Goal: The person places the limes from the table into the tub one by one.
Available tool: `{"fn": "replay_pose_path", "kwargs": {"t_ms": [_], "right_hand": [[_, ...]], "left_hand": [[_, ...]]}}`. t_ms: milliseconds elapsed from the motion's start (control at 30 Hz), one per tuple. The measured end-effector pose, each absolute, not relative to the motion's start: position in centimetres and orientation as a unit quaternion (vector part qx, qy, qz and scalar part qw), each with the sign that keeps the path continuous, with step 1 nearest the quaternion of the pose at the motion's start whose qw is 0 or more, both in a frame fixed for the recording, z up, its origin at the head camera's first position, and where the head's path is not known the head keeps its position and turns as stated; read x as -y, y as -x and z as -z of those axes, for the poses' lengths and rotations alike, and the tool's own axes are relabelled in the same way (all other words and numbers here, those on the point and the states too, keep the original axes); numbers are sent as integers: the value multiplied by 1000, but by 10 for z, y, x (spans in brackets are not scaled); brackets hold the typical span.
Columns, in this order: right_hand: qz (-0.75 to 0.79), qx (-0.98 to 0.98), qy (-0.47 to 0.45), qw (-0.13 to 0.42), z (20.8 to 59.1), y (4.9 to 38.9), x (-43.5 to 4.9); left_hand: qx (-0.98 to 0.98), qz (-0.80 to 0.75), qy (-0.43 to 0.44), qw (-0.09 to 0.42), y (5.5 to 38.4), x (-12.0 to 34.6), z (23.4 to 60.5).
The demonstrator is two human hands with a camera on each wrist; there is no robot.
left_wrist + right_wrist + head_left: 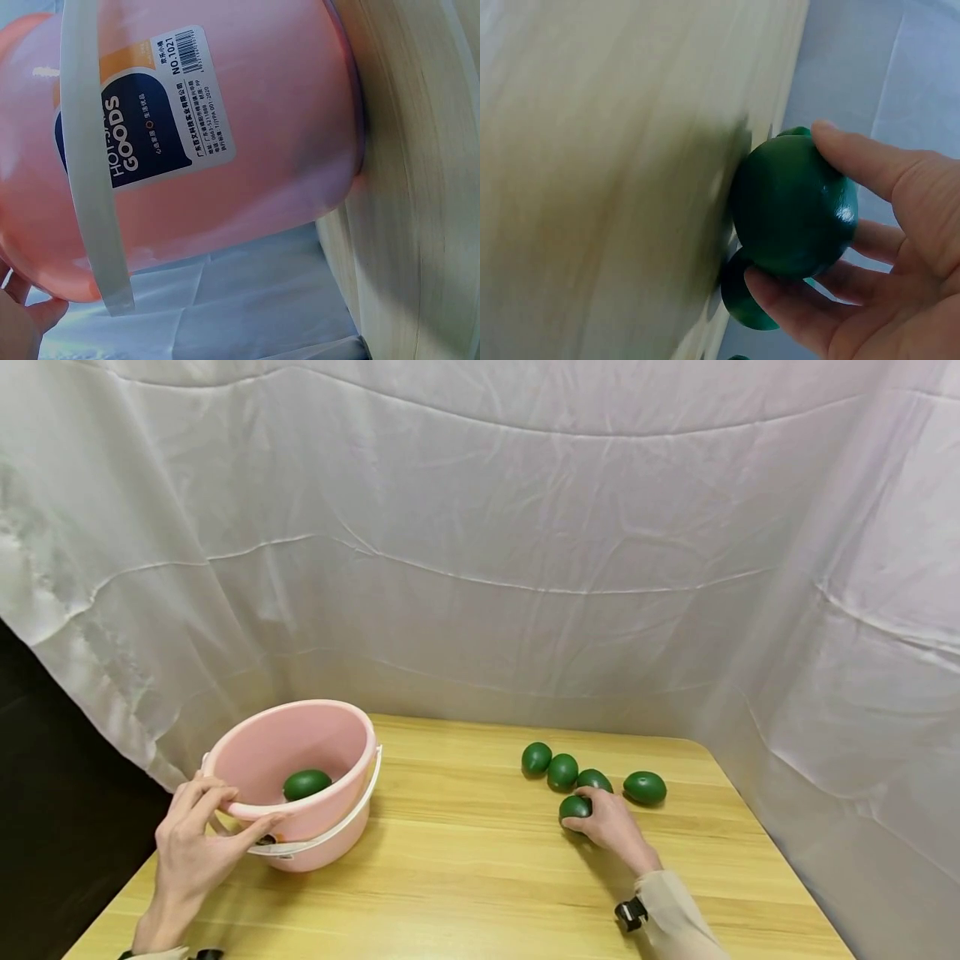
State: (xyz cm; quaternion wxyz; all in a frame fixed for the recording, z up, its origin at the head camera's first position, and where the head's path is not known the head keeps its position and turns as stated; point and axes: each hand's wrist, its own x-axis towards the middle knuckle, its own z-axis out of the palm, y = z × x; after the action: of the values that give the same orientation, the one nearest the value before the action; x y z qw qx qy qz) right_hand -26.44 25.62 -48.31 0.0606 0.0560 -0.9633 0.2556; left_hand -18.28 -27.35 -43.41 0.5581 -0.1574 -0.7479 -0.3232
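I have the right hand (611, 822) clamped on one green avocado (573, 810), thumb and fingertips around its sides, on the right half of the tabletop (450, 877); I cannot tell whether it has left the surface. The skin looks glossy, so a loose pinch could let it squirt out; being round, it might then roll toward the near edge or the right edge. Its nearest neighbour (594, 780) lies right by the fingers, in line with two more avocados, (536, 759) and (562, 772), toward the far edge; a sideways knuckle could set that line rolling; the lone avocado (645, 787), closest to the right edge, seems to have least room to spare.

Over by the left edge, the left hand (187, 852) grips the rim of the pink bucket (300, 739), fingers over the lip and thumb outside; pressing down or tugging there could tip it, or drag it off the left edge; its white handle (86, 150) hangs across the outer wall and might snag a finger; one avocado (306, 784) lies inside, so anything dropped in carelessly could strike it.
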Motion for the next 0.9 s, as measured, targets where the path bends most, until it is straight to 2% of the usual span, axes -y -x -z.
{"fn": "replay_pose_path", "kwargs": {"t_ms": [567, 900], "right_hand": [[-291, 955, -50, 32, 487, 267, -249], [-397, 915, -45, 59, 490, 276, -244]], "left_hand": [[745, 320, 160, 563, 183, 271, 430], [752, 315, 157, 558, 183, 274, 434]]}}
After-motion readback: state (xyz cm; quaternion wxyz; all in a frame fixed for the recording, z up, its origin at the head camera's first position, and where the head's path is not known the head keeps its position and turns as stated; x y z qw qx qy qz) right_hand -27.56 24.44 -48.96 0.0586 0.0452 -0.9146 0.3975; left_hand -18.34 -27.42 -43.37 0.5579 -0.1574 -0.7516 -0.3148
